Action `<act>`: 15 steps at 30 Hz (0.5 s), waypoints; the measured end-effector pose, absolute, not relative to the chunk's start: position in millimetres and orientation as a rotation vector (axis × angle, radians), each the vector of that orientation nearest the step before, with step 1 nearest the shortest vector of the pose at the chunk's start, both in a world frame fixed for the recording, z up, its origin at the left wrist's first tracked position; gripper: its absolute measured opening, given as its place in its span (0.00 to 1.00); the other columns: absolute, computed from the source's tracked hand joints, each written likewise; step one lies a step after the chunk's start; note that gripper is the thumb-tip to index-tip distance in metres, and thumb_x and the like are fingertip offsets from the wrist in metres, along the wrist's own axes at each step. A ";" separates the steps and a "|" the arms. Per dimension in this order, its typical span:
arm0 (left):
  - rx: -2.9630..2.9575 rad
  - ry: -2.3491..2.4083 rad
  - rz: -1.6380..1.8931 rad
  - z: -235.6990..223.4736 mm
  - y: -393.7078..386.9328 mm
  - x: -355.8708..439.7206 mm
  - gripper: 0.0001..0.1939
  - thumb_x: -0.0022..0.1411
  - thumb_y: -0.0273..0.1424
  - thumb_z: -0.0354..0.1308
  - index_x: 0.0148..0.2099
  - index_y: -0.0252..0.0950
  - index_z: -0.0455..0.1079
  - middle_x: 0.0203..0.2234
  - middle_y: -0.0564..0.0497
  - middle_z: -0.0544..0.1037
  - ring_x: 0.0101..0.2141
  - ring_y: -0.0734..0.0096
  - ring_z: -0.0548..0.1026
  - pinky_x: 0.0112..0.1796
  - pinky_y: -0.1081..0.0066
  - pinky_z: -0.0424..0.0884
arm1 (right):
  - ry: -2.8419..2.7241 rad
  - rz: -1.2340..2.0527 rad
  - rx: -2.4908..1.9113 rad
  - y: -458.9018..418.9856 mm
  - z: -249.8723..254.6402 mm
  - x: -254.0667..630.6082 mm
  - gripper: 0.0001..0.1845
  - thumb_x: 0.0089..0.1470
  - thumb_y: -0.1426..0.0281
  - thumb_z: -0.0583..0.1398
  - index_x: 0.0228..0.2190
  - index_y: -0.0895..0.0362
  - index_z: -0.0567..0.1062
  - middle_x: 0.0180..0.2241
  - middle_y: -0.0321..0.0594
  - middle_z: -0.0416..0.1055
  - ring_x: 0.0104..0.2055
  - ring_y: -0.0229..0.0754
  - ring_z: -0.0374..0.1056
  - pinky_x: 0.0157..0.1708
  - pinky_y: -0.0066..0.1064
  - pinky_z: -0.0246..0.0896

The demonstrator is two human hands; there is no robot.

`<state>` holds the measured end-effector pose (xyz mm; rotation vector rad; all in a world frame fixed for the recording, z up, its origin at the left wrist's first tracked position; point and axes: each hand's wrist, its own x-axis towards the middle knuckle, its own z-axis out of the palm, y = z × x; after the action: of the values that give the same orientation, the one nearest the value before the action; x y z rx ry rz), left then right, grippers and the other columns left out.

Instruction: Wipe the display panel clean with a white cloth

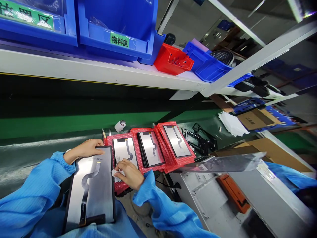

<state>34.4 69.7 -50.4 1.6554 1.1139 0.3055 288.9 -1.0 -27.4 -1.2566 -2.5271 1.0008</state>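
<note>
A display panel (101, 188) with a silvery back and a curved dark ribbon cable is tilted up against my lap. My left hand (87, 149) grips its upper edge, thumb over the back face. Beside the panel's right edge, my right hand (130, 172) pinches a crumpled white wipe (118, 175). Just behind that hand, another display panel (121, 147) lies on red bubble wrap. Farther right, a stack of panels (151, 148) and one more panel (177, 140) rest on red bubble-wrap bags (190, 158).
A small white bottle (120, 126) stands behind the panels. Black frames (200, 138) lie to the right, near white paper (232, 124). A shelf above holds blue bins (116, 29) and a red bin (173, 59). At lower right sits an orange block (233, 192) on a white surface.
</note>
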 end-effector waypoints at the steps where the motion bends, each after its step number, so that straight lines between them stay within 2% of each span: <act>1: 1.660 1.114 0.306 -50.4 69.7 35.0 0.14 0.52 0.41 0.59 0.35 0.36 0.67 0.29 0.54 0.73 0.30 0.68 0.69 0.30 0.74 0.60 | -2.538 0.996 -1.258 -1.1 -27.8 287.3 0.07 0.50 0.77 0.64 0.29 0.56 0.71 0.31 0.35 0.72 0.37 0.42 0.65 0.39 0.33 0.59; 15: 1.625 1.114 0.296 -47.1 67.6 32.9 0.13 0.52 0.40 0.59 0.35 0.36 0.67 0.29 0.54 0.73 0.29 0.69 0.69 0.29 0.74 0.61 | -2.519 1.036 -1.340 3.3 -31.4 276.3 0.06 0.46 0.76 0.65 0.25 0.57 0.73 0.24 0.33 0.68 0.31 0.38 0.65 0.30 0.26 0.56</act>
<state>32.9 67.6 -47.1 1.6249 1.1141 0.2959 276.3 3.3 -31.4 -1.3396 -2.5192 1.0361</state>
